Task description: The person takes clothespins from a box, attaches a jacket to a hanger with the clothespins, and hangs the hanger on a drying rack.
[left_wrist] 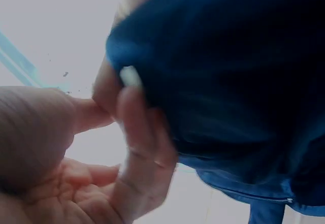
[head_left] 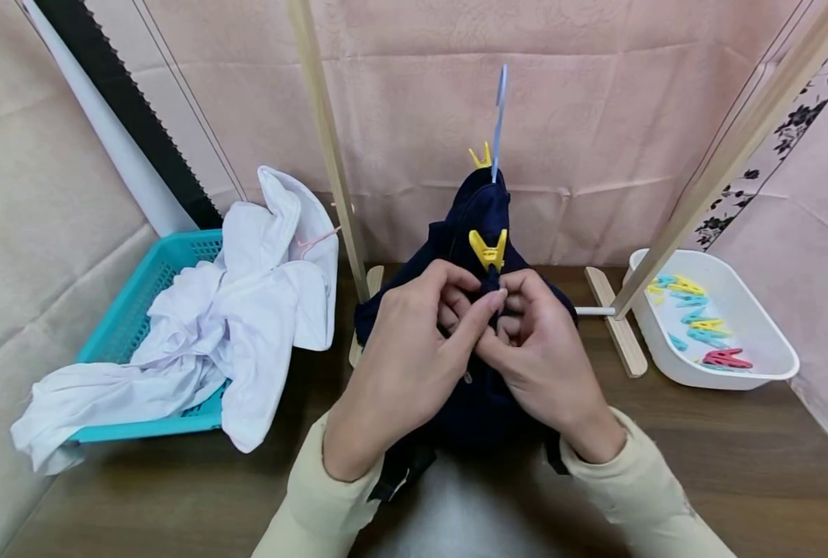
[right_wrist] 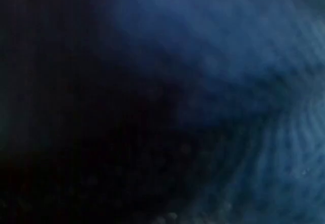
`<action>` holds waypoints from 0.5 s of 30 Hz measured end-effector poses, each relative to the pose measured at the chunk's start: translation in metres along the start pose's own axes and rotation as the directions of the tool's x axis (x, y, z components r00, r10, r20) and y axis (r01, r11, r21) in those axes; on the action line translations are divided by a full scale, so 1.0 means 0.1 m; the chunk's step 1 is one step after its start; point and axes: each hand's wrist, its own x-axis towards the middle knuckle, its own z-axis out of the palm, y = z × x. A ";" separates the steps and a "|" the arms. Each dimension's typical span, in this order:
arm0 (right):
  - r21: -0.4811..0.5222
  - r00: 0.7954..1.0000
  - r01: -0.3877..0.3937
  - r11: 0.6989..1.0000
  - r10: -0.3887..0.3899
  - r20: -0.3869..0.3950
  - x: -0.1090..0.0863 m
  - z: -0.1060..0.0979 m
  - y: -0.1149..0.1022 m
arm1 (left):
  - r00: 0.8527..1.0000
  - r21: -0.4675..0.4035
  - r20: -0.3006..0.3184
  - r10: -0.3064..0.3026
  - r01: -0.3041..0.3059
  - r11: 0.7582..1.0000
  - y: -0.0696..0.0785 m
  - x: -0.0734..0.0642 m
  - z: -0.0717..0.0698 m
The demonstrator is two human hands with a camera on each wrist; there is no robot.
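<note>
A dark navy garment [head_left: 480, 205] hangs in the middle of the head view from a light blue hanger [head_left: 500, 116]. One yellow clothespin [head_left: 488, 249] clips its near side, and another yellow clothespin [head_left: 481, 156] sits at the far end. Just below the nearer pin, my left hand [head_left: 410, 353] and right hand [head_left: 543, 349] meet, fingertips and thumbs pinching the garment's edge. In the left wrist view, curled fingers lie along the navy cloth [left_wrist: 218, 82], and a zipper edge shows lower down. Blurred blue fabric [right_wrist: 228, 41] fills the right wrist view, which hides the right fingers.
At left, a teal basket [head_left: 124, 333] holds white clothing [head_left: 246, 287] spilling over its rim. A white tub [head_left: 770, 349] with several coloured clothespins [head_left: 707, 325] stands at right. Wooden posts [head_left: 326, 139] flank the garment; a white rod [head_left: 594, 311] joins the right post [head_left: 728, 163].
</note>
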 end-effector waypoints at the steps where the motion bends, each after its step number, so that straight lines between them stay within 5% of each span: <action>1: -0.037 1.000 -0.004 0.999 0.004 -0.013 -0.01 0.04 0.01 | 1.000 0.022 0.014 -0.024 0.024 0.999 0.00 -0.01 -0.02; 7: -0.210 0.999 0.009 0.978 -0.019 -0.048 -0.04 0.21 0.11 | 0.990 0.112 0.072 -0.121 0.112 0.987 -0.03 -0.01 -0.12; 15: -0.240 0.994 0.054 0.969 -0.076 -0.080 -0.03 0.33 0.22 | 0.975 0.112 0.088 -0.205 0.195 0.974 -0.08 0.02 -0.15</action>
